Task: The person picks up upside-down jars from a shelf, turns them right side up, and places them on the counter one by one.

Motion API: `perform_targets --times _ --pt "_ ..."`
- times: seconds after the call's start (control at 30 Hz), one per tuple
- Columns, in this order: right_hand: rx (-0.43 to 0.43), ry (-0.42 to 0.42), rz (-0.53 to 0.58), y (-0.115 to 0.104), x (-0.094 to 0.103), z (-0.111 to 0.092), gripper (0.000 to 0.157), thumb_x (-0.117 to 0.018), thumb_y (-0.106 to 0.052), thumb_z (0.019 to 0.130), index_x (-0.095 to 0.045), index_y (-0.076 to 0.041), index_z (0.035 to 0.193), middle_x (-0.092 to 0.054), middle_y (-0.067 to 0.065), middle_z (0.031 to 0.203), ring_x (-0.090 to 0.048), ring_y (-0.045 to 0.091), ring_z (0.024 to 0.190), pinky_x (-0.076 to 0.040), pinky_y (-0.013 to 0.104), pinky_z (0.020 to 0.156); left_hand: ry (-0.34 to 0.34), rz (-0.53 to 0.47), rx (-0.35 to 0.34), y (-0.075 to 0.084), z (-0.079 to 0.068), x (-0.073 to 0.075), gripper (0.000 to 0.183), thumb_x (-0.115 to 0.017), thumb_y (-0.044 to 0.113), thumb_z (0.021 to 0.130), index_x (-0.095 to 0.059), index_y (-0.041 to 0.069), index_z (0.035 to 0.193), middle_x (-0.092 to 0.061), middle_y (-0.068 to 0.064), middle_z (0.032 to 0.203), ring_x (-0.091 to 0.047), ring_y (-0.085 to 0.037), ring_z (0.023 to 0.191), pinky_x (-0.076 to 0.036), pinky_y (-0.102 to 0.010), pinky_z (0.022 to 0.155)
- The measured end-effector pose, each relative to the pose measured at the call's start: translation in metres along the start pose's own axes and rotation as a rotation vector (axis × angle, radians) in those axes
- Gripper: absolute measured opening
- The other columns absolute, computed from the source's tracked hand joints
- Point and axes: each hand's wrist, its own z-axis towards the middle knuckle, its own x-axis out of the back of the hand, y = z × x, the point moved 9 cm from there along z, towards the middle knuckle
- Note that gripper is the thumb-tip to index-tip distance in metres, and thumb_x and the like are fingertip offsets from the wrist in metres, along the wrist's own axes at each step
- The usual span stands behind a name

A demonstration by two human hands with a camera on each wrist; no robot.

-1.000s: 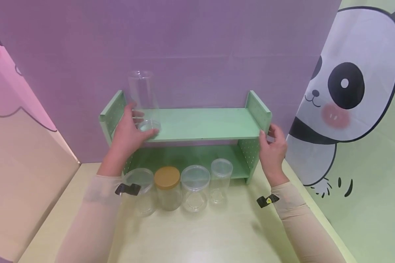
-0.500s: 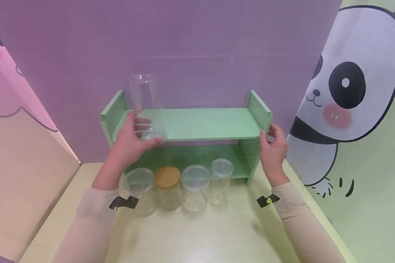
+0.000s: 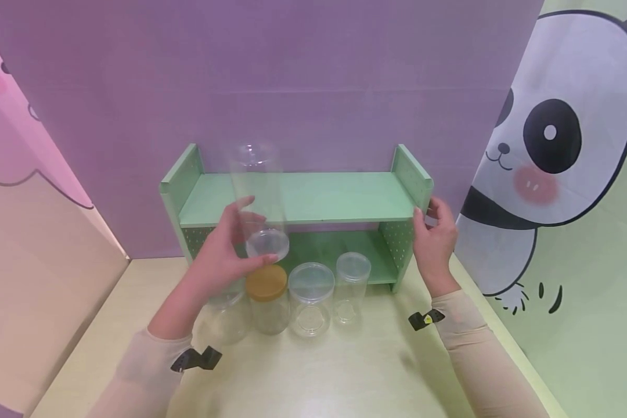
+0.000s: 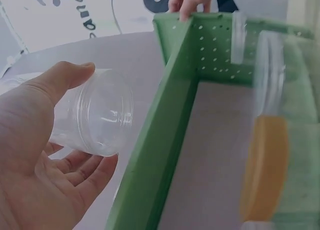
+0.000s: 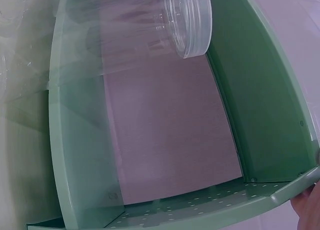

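My left hand [image 3: 222,249] grips a tall clear jar [image 3: 258,191] near its lower end, thumb on one side and fingers round the other. The jar leans slightly, in front of the upper board of a green two-tier shelf [image 3: 339,197] and overlapping the orange-lidded jar [image 3: 266,284] from above. In the left wrist view, the jar's ridged end [image 4: 105,115] points toward the green board. My right hand [image 3: 435,247] pinches the front edge of the shelf's right side panel. Only a bit of that hand [image 5: 307,207] shows at the right wrist view's corner.
Before the shelf, jars stand in a row on the pale table [image 3: 303,383]: a clear one [image 3: 227,319] partly behind my left hand, the orange-lidded one, a wide clear-lidded jar [image 3: 310,302] and a narrower clear jar [image 3: 351,284]. A purple wall [image 3: 313,75] rises behind.
My left hand has brought the tall jar off the upper board's left end, toward me, down and to the right. The right hand stays on the side panel.
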Motion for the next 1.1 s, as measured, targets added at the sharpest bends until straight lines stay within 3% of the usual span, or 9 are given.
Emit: perform_targets --times 0.2,0.4,0.57,0.73,0.83,0.93,1.0,1.1 --pt "0.005 0.000 0.006 -0.001 0.000 0.000 0.030 -0.070 -0.007 0.106 -0.071 0.003 0.135 -0.074 0.016 0.126 -0.071 0.022 0.111 -0.058 0.017 0.082 -0.042 -0.023 0.009 -0.002 -0.014 -0.018 0.113 -0.099 0.024 0.085 -0.028 0.029 0.172 -0.063 0.004 0.151 -0.064 -0.028 0.134 -0.049 -0.057 0.117" --pt "0.005 0.004 0.018 -0.002 0.001 0.001 0.031 -0.070 -0.006 0.106 -0.071 0.003 0.135 -0.074 0.016 0.126 -0.069 0.017 0.110 -0.059 0.018 0.082 -0.068 -0.055 0.009 -0.007 -0.025 -0.034 0.105 -0.099 0.021 0.083 -0.035 0.024 0.167 -0.062 -0.003 0.150 -0.064 -0.032 0.136 -0.051 -0.062 0.115" --pt "0.007 -0.004 0.030 -0.002 0.002 0.001 0.031 -0.070 -0.006 0.106 -0.071 0.004 0.136 -0.073 0.017 0.127 -0.068 0.014 0.111 -0.057 0.014 0.083 -0.100 -0.058 0.002 -0.009 -0.032 -0.049 0.110 -0.100 0.016 0.082 -0.032 0.021 0.168 -0.063 -0.008 0.150 -0.065 -0.036 0.135 -0.054 -0.061 0.113" --pt "0.000 -0.020 0.031 0.001 0.003 0.003 0.031 -0.071 -0.006 0.106 -0.070 0.004 0.136 -0.073 0.017 0.126 -0.069 0.019 0.113 -0.060 0.020 0.087 -0.125 -0.068 0.002 -0.010 -0.038 -0.062 0.114 -0.101 0.016 0.080 -0.031 0.019 0.170 -0.063 -0.007 0.149 -0.068 -0.037 0.131 -0.058 -0.061 0.108" --pt "0.001 -0.004 0.038 -0.002 0.006 0.003 0.035 -0.073 -0.006 0.105 -0.068 0.004 0.138 -0.070 0.017 0.129 -0.066 0.021 0.118 -0.057 0.023 0.096 -0.130 -0.083 0.005 -0.012 -0.041 -0.068 0.114 -0.101 0.016 0.078 -0.032 0.019 0.170 -0.063 -0.005 0.149 -0.068 -0.038 0.131 -0.057 -0.063 0.108" --pt "0.047 0.050 0.067 -0.021 0.015 -0.002 0.035 -0.076 -0.005 0.102 -0.068 0.003 0.136 -0.067 0.017 0.128 -0.063 0.024 0.120 -0.050 0.026 0.098 -0.141 -0.103 0.013 -0.013 -0.044 -0.074 0.116 -0.102 0.016 0.077 -0.033 0.023 0.170 -0.062 -0.005 0.150 -0.067 -0.038 0.132 -0.056 -0.064 0.108" --pt "0.112 0.044 0.097 -0.045 0.016 -0.006 0.033 -0.077 -0.003 0.101 -0.068 0.005 0.132 -0.066 0.020 0.127 -0.062 0.031 0.117 -0.048 0.028 0.095 -0.148 -0.103 0.014 -0.013 -0.046 -0.078 0.116 -0.102 0.017 0.077 -0.033 0.024 0.170 -0.062 -0.004 0.150 -0.067 -0.037 0.131 -0.056 -0.064 0.109" --pt "0.212 -0.094 0.194 -0.089 0.002 -0.016 0.034 -0.077 -0.001 0.099 -0.069 0.006 0.131 -0.069 0.020 0.126 -0.065 0.031 0.114 -0.052 0.031 0.092 -0.157 -0.107 -0.001 -0.011 -0.047 -0.083 0.117 -0.102 0.016 0.077 -0.033 0.022 0.170 -0.063 -0.006 0.149 -0.067 -0.036 0.130 -0.056 -0.061 0.110"
